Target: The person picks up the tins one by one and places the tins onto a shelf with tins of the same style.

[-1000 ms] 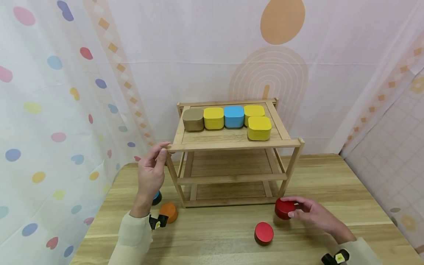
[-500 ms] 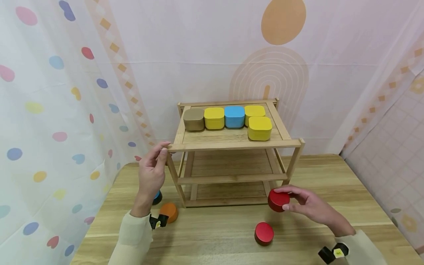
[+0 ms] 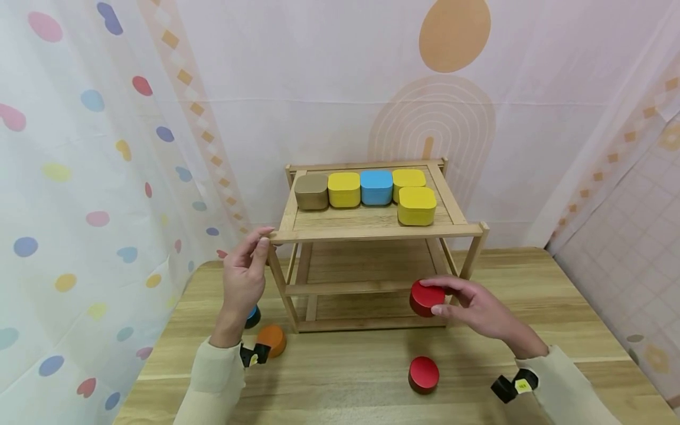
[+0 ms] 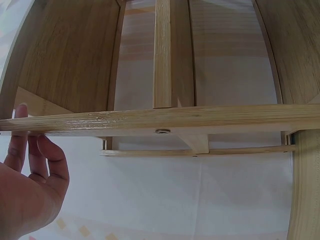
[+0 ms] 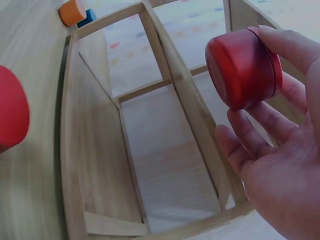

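Note:
My right hand (image 3: 480,310) pinches a round red tin (image 3: 427,298) between thumb and fingers, in front of the lower shelves of a wooden rack (image 3: 374,235). The right wrist view shows the tin (image 5: 245,67) tipped on its side, a lid seam near the fingers. My left hand (image 3: 244,274) holds the rack's front left top corner; in the left wrist view its fingers (image 4: 19,145) curl about the wooden bar (image 4: 160,119). A second red tin (image 3: 423,375) rests on the table, below the right hand.
On the rack's top stand a bronze box (image 3: 311,192), a blue box (image 3: 376,189) and several yellow boxes (image 3: 417,206). An orange tin (image 3: 271,340) and a blue-and-black one (image 3: 252,317) sit on the table (image 3: 340,378) beside the left forearm. A patterned curtain (image 3: 319,77) hangs behind.
My right hand has lifted the red tin off the table and carried it up and left, to the front of the rack's lower shelves. The left hand stays at the rack's corner.

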The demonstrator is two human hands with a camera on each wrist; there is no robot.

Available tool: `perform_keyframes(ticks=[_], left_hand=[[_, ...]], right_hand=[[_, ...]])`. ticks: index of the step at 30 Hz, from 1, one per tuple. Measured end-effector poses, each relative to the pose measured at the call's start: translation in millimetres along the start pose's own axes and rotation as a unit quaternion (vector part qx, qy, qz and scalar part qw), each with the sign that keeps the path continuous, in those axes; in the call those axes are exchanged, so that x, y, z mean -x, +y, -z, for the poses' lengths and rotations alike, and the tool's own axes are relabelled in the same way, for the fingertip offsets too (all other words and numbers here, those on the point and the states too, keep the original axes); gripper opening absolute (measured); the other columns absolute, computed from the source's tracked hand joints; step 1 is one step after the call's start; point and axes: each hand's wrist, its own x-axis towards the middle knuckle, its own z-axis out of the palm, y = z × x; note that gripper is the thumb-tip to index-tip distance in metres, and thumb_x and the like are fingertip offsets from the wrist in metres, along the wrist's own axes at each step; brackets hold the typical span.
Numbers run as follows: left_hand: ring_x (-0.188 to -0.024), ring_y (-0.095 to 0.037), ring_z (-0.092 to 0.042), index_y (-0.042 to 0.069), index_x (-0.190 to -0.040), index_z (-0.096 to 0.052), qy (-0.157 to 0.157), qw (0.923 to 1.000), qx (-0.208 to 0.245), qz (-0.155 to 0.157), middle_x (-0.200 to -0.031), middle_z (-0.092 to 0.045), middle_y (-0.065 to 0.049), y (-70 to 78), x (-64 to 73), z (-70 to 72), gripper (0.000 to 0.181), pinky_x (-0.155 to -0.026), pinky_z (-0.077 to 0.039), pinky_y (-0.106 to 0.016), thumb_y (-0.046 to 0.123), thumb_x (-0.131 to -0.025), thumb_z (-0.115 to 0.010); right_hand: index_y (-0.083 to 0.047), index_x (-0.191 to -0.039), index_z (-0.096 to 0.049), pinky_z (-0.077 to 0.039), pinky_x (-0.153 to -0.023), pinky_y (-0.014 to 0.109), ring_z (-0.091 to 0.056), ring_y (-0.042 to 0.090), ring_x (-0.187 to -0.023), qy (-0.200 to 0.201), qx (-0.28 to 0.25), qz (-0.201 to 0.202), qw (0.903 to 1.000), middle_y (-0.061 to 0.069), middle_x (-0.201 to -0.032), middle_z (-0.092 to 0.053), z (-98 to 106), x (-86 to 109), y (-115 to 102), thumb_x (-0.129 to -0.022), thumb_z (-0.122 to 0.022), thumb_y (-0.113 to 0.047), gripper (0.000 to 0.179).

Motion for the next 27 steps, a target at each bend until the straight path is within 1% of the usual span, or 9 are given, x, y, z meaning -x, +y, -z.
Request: perform_keyframes(ticks=[3, 5, 8, 13, 17, 20, 22, 24, 27], left_hand=[[-0.05, -0.008, -0.029, -0.011, -0.12, -0.062, -0.002, 1.0, 0.008, 0.0, -0.089, -0.061, 0.002, -0.1, -0.3, -0.4, 0.024, -0.045, -0.022, -0.024, -0.001, -0.102, -0.05], [-0.049, -0.008, -0.028, -0.013, -0.12, -0.061, -0.003, 0.9999, 0.013, -0.001, -0.089, -0.061, 0.001, 0.3, -0.5, -0.9, 0.024, -0.044, -0.022, -0.024, -0.002, -0.101, -0.049], [-0.048, -0.008, -0.028, -0.013, -0.12, -0.061, -0.001, 0.9999, 0.011, -0.001, -0.08, -0.056, 0.0, 0.2, -0.1, -1.0, 0.024, -0.044, -0.022, -0.025, -0.002, -0.101, -0.049], [-0.047, -0.007, -0.027, -0.012, -0.12, -0.062, 0.003, 0.9999, 0.011, 0.001, -0.069, -0.044, -0.001, 0.0, 0.3, -0.6, 0.024, -0.044, -0.021, -0.025, -0.002, -0.101, -0.049], [-0.047, -0.007, -0.027, -0.004, -0.121, -0.066, 0.001, 0.9999, 0.014, 0.003, -0.071, -0.047, 0.0, -0.4, 1.1, 0.2, 0.025, -0.044, -0.021, -0.025, -0.001, -0.102, -0.049], [-0.05, -0.008, -0.029, 0.0, -0.122, -0.067, -0.001, 0.9999, 0.012, 0.004, -0.082, -0.058, 0.0, -0.5, 1.1, 0.1, 0.026, -0.045, -0.023, -0.025, -0.001, -0.102, -0.05], [-0.054, -0.009, -0.031, -0.003, -0.122, -0.066, -0.003, 0.9999, 0.016, 0.003, -0.09, -0.062, 0.001, -0.6, 0.9, 0.0, 0.026, -0.046, -0.023, -0.025, -0.002, -0.102, -0.049], [-0.054, -0.009, -0.031, -0.005, -0.121, -0.065, -0.002, 0.9999, 0.012, 0.004, -0.091, -0.063, 0.001, -0.6, 0.8, 0.1, 0.025, -0.047, -0.023, -0.025, -0.001, -0.102, -0.049], [-0.051, -0.008, -0.03, -0.009, -0.121, -0.063, 0.001, 1.0, 0.004, 0.005, -0.082, -0.058, 0.002, -0.8, 0.6, 0.3, 0.025, -0.045, -0.023, -0.025, -0.001, -0.102, -0.049]], right_hand=[[0.001, -0.136, -0.054, -0.057, -0.072, 0.03, -0.068, 0.014, -0.092, 0.005, -0.004, -0.008, 0.9999, 0.019, -0.123, -0.06, 1.3, -8.0, -1.6, -0.095, -0.06, 0.002, 0.041], [0.001, -0.136, -0.053, -0.057, -0.074, 0.03, -0.07, 0.016, -0.09, 0.013, -0.001, -0.015, 0.9998, 0.023, -0.124, -0.06, 1.9, -12.8, -2.6, -0.095, -0.06, 0.001, 0.042], [-0.001, -0.136, -0.055, -0.056, -0.078, 0.028, -0.067, 0.017, -0.098, 0.032, 0.016, -0.036, 0.9987, 0.023, -0.127, -0.06, 2.2, -20.0, -4.3, -0.095, -0.064, -0.003, 0.042], [-0.006, -0.136, -0.057, -0.054, -0.084, 0.025, -0.064, 0.026, -0.109, 0.06, 0.044, -0.08, 0.994, 0.019, -0.134, -0.057, 1.7, -33.4, -6.9, -0.096, -0.067, -0.016, 0.043], [-0.008, -0.138, -0.056, -0.053, -0.085, 0.024, -0.061, 0.03, -0.113, 0.068, 0.062, -0.103, 0.9904, 0.017, -0.138, -0.055, 0.0, -42.3, -6.7, -0.096, -0.067, -0.021, 0.044], [-0.009, -0.137, -0.057, -0.053, -0.084, 0.026, -0.061, 0.029, -0.112, 0.077, 0.079, -0.108, 0.9881, 0.015, -0.137, -0.056, -2.0, -47.4, -5.2, -0.096, -0.067, -0.022, 0.043], [-0.01, -0.136, -0.058, -0.053, -0.084, 0.029, -0.062, 0.028, -0.11, 0.083, 0.095, -0.108, 0.986, 0.014, -0.135, -0.057, -3.5, -50.3, -4.5, -0.096, -0.067, -0.023, 0.043], [-0.011, -0.136, -0.058, -0.053, -0.084, 0.032, -0.062, 0.027, -0.108, 0.09, 0.111, -0.111, 0.9834, 0.013, -0.133, -0.059, -4.8, -52.3, -3.7, -0.096, -0.067, -0.024, 0.043], [-0.013, -0.137, -0.058, -0.052, -0.086, 0.037, -0.061, 0.026, -0.109, 0.099, 0.131, -0.119, 0.9791, 0.011, -0.131, -0.06, -6.5, -54.9, -3.0, -0.096, -0.067, -0.027, 0.043]])
